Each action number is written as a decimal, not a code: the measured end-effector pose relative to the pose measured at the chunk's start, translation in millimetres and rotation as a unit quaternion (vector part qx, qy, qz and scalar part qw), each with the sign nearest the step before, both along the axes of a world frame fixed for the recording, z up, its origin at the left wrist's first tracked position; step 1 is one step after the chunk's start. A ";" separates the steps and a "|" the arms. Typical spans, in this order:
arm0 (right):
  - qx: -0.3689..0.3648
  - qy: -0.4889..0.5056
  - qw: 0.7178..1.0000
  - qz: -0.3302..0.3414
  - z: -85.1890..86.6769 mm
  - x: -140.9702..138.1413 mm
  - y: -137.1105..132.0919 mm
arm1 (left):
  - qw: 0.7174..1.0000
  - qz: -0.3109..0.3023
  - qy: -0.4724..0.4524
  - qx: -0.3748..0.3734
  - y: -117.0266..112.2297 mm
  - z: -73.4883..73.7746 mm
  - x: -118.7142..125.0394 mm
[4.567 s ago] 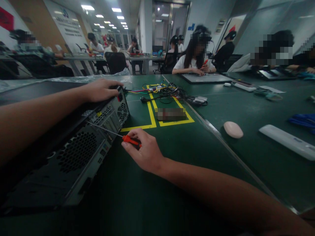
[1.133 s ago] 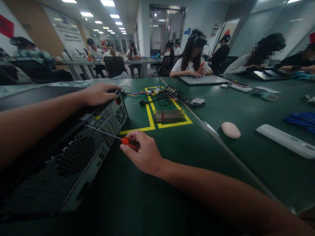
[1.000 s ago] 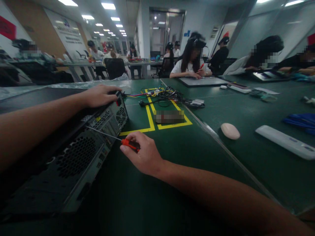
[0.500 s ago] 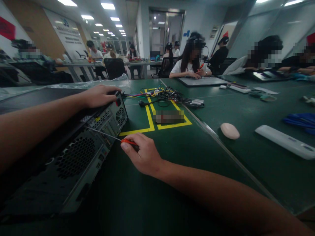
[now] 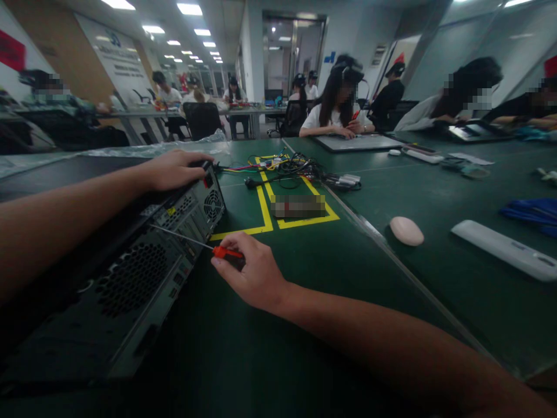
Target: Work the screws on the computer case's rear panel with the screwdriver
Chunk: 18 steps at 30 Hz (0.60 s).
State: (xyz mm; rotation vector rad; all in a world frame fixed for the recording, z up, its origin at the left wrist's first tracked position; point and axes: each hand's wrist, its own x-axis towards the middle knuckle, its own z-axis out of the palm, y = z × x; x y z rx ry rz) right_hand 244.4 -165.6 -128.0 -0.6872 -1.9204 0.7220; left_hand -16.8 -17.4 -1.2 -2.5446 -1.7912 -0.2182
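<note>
A dark computer case (image 5: 143, 273) lies on its side on the green table (image 5: 304, 325), its rear panel with fan grille facing right. My left hand (image 5: 174, 169) rests on the case's top far corner, fingers curled over the edge. My right hand (image 5: 252, 273) pinches the red handle of a thin screwdriver (image 5: 204, 244). The metal shaft points left and up, its tip against the rear panel near the slots.
A tangle of coloured cables (image 5: 291, 168) lies by yellow tape lines (image 5: 265, 215). A pink mouse (image 5: 406, 230) and a white keyboard (image 5: 505, 249) sit at right. Blue cloth (image 5: 531, 212) is farther right. Other people work at the table's far side and at tables beyond.
My right fingers have shifted slightly on the red handle, as if turning it. The case and my left hand have stayed put.
</note>
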 end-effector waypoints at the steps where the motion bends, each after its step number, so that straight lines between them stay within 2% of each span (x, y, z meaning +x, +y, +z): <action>1: 0.001 0.002 1.000 0.000 0.2 -0.1 -0.2 | 1.000 0.000 0.000 0.001 -0.4 0.1 0.5; 9: 0.002 0.005 1.000 0.003 0.0 1.0 -1.8 | 1.000 0.018 0.004 -0.009 -5.3 3.4 6.1; 18: -0.004 -0.005 1.000 0.000 1.0 1.4 -1.9 | 1.000 0.014 -0.003 -0.008 -2.3 2.1 1.7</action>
